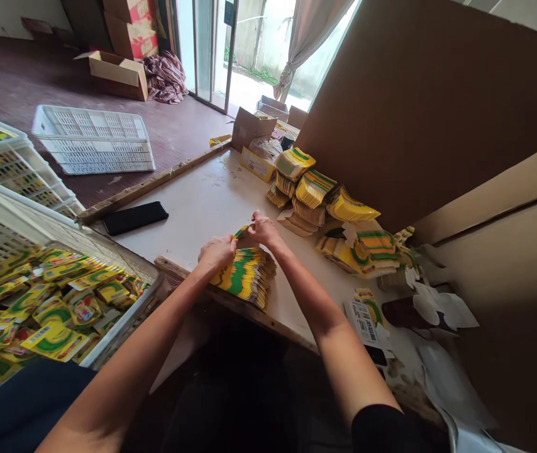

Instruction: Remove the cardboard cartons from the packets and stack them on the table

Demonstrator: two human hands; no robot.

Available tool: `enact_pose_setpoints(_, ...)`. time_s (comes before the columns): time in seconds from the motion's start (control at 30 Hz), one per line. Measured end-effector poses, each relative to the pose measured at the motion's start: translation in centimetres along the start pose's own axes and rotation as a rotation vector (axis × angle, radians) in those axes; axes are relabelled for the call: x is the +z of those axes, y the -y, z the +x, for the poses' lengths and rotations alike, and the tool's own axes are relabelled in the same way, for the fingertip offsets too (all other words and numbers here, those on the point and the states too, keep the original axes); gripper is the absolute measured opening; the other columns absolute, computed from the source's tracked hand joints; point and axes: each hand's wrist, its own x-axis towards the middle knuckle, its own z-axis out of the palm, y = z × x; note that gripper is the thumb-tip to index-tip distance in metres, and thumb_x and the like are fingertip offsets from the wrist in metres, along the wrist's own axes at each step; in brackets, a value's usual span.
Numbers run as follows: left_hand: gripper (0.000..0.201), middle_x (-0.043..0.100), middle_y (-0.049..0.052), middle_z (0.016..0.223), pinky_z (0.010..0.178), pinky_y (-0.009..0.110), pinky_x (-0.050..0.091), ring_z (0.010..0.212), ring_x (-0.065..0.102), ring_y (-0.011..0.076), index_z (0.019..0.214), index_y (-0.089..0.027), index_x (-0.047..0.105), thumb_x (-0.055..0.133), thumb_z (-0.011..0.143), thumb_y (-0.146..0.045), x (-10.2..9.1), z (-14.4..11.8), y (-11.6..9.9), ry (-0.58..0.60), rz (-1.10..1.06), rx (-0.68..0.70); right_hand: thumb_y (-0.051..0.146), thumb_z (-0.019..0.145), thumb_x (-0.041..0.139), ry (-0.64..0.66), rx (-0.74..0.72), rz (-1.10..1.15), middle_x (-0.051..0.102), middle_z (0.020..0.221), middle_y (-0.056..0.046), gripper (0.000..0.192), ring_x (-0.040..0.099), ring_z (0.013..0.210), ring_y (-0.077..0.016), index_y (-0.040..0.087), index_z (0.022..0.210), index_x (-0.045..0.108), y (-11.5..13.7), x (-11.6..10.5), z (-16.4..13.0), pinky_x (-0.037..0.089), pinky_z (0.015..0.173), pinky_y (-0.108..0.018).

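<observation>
Between my two hands is a small yellow and green printed carton (241,233), seen nearly edge-on. My left hand (218,253) pinches its near left end, and my right hand (263,228) has its fingers closed at the far right end. Just below my hands, a fanned stack of flat yellow and green cartons (244,275) lies along the table's front edge. My left wrist passes close over the stack's left side. The fingertips of both hands are partly hidden.
More stacks of flat cartons (313,189) stand along the right side of the white table (193,195). A black phone (135,218) lies at the left edge. On the left, a white plastic crate (122,343) holds many finished-looking packs (56,308). A cardboard partition (429,107) rises at right.
</observation>
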Motion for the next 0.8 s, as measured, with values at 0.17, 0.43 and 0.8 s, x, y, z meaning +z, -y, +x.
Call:
enact_pose_setpoints(0.17, 0.040, 0.069, 0.011, 0.114, 0.085, 0.034, 0.049, 0.108, 0.063, 0.0261, 0.117, -0.024, 0.058, 0.026, 0.096, -0.037, 0.1, 0.0, 0.1, -0.002, -0.002, -0.008, 0.017, 0.081, 0.053, 0.032, 0.021, 0.010, 0.072, 0.097, -0.013, 0.028, 0.067, 0.092, -0.0267, 0.018, 0.108, 0.055, 0.6, -0.1, -0.4, 0.049, 0.079, -0.032)
enact_pose_setpoints(0.43, 0.040, 0.069, 0.011, 0.113, 0.083, 0.036, 0.049, 0.106, 0.065, 0.0271, 0.120, -0.023, 0.055, 0.024, 0.096, -0.034, 0.4, 0.2, 0.2, 0.006, 0.005, -0.004, 0.018, 0.082, 0.045, 0.115, 0.154, 0.115, 0.070, 0.106, -0.017, 0.039, 0.066, 0.097, -0.0264, 0.011, 0.121, 0.049, 1.2, 1.0, -0.5, 0.050, 0.085, -0.035)
enact_pose_setpoints(0.8, 0.037, 0.069, 0.010, 0.114, 0.083, 0.032, 0.048, 0.107, 0.064, 0.0248, 0.118, -0.025, 0.055, 0.027, 0.097, -0.035, 1.0, 1.1, 0.8, 0.018, 0.010, 0.110, 0.016, 0.075, 0.044, 0.205, -0.030, 0.270, 0.072, 0.092, -0.007, 0.073, 0.065, 0.083, -0.0210, 0.009, 0.146, 0.026, 1.0, 1.2, -0.2, 0.051, 0.079, -0.031)
